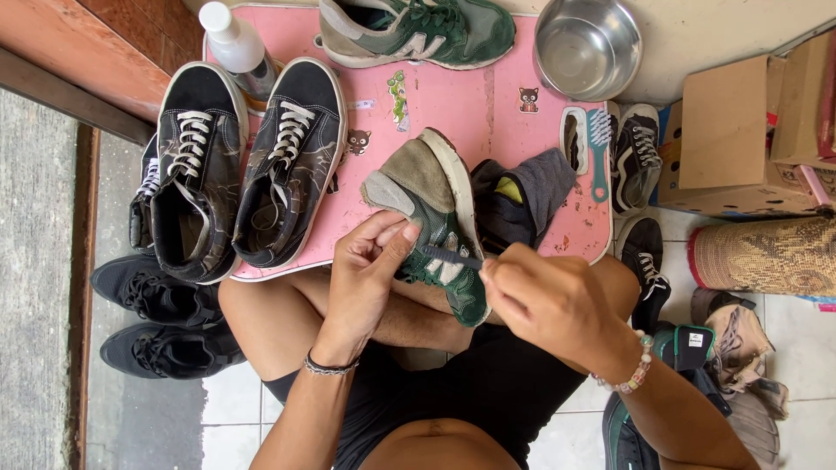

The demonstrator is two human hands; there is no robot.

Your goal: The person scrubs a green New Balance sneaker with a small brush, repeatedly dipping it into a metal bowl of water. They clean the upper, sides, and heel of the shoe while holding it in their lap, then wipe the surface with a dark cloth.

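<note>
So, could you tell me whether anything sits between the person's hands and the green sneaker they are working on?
Nothing visible does. The left hand grips the green sneaker directly at its side, and the right hand holds a small brush whose tip lies against the shoe. The grey cloth lies beside it, not between.

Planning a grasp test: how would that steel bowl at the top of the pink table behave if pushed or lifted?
The steel bowl looks thin-walled and empty, so probably light. Its shiny, smooth surface likely slides easily on the pink table. The wide, low shape should resist tipping.
</note>
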